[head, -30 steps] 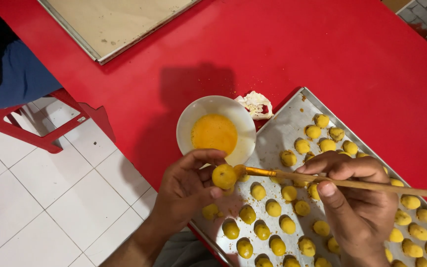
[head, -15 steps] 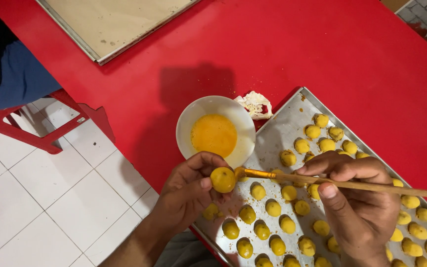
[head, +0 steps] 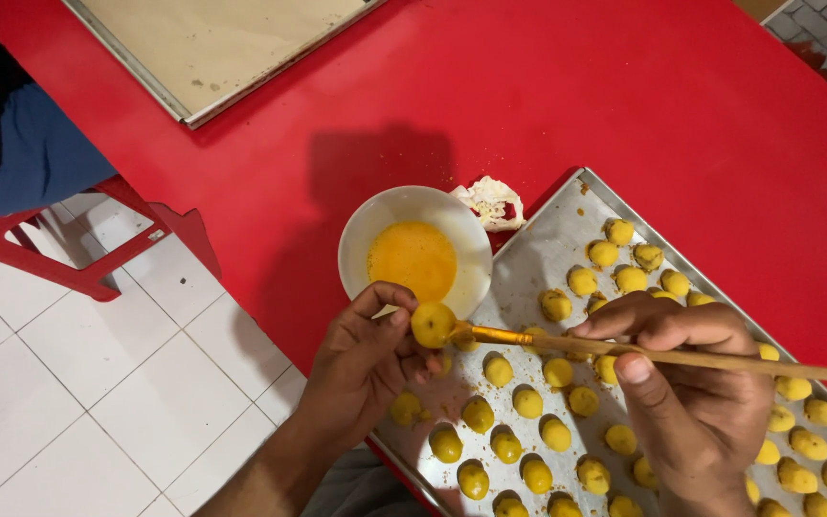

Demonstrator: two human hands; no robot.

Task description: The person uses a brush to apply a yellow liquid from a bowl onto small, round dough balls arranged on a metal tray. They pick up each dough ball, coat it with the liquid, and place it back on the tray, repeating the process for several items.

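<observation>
While pinched in left hand (fingertips only), dough ball against brush.

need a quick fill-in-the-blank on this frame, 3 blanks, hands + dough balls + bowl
1. The left hand holds one yellow dough ball over the edge of the ____.
2. The right hand holds a wooden ____ whose tip touches that ball.
3. The white bowl of yellow liquid stands on a ____ table.

Missing words: tray; brush; red
</observation>
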